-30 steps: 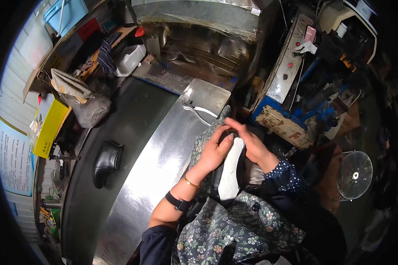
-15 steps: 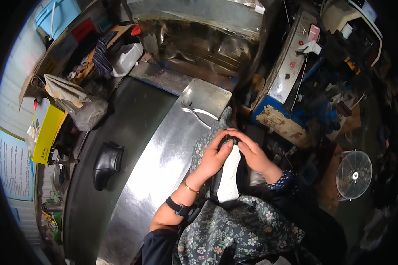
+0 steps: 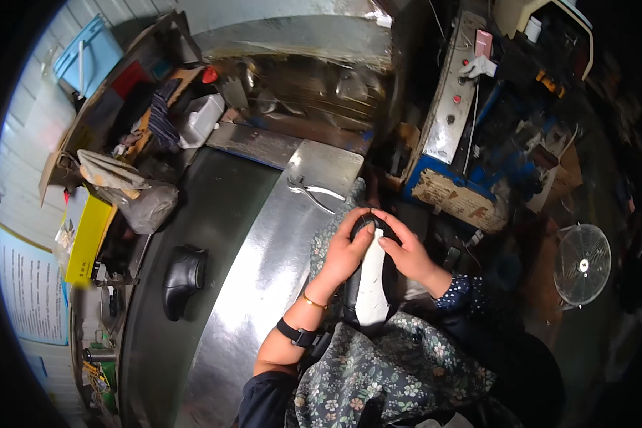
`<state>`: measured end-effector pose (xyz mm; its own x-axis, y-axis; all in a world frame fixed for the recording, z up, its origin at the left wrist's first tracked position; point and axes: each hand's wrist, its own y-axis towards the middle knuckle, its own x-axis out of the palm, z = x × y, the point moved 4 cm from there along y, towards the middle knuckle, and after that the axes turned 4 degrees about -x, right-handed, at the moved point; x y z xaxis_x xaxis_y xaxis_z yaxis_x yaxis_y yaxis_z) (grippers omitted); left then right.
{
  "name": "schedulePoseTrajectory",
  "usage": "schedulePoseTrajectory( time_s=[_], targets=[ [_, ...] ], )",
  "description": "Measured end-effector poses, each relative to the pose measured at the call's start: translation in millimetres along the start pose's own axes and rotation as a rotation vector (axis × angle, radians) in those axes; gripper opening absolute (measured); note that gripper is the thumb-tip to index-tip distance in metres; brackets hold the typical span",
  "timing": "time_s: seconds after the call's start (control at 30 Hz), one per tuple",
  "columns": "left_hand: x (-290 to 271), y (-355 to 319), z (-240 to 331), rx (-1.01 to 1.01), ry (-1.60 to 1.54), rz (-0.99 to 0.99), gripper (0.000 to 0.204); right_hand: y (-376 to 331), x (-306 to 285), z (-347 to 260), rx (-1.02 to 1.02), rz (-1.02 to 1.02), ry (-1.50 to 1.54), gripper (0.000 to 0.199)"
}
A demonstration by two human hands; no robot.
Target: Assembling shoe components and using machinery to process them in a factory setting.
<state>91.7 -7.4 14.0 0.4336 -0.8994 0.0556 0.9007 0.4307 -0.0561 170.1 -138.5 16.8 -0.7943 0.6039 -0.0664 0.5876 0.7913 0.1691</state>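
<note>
A black shoe (image 3: 349, 303) with a white insole board (image 3: 372, 289) facing up lies lengthwise before me, its near end against my floral apron (image 3: 378, 378). My left hand (image 3: 344, 251) is closed round the left side of its far end, the thumb pressed on the edge. Round the right side curls my right hand (image 3: 410, 255), its thumb near the white board. The fingertips of both hands almost meet at the far tip. Beyond them, pliers (image 3: 314, 191) with pale handles rest on the metal worktop (image 3: 246, 285). The shoe's underside is hidden.
A black ankle boot (image 3: 184, 282) stands on the dark belt (image 3: 225, 192) at left. Shelves there hold a yellow box (image 3: 87, 239), a cloth (image 3: 110, 173) and a white bin (image 3: 201, 120). On the right are a control panel (image 3: 453, 93) and a fan (image 3: 582, 265).
The whole view has shifted slightly as my head turned. Both hands stay at the shoe's far end, with the fingers a little farther apart and more of the black tip showing.
</note>
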Motion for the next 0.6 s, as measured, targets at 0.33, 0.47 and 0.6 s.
schedulePoseTrajectory(
  time_s=[0.33, 0.47, 0.6],
  targets=[
    [73.8, -63.5, 69.7, 0.325, 0.019, -0.743, 0.047, -72.6, -128.2, 10.1, 0.665, -0.330, 0.454, 0.060],
    [-16.2, -51.5, 15.4, 0.216, 0.305, -0.359, 0.038, -98.0, -124.5, 63.3, 0.910, -0.081, 0.743, 0.059],
    [-146.5, -78.2, -54.7, -0.024, 0.665, 0.331, 0.030, -79.5, -119.0, 111.5, 0.729, 0.257, 0.869, 0.058]
  ],
)
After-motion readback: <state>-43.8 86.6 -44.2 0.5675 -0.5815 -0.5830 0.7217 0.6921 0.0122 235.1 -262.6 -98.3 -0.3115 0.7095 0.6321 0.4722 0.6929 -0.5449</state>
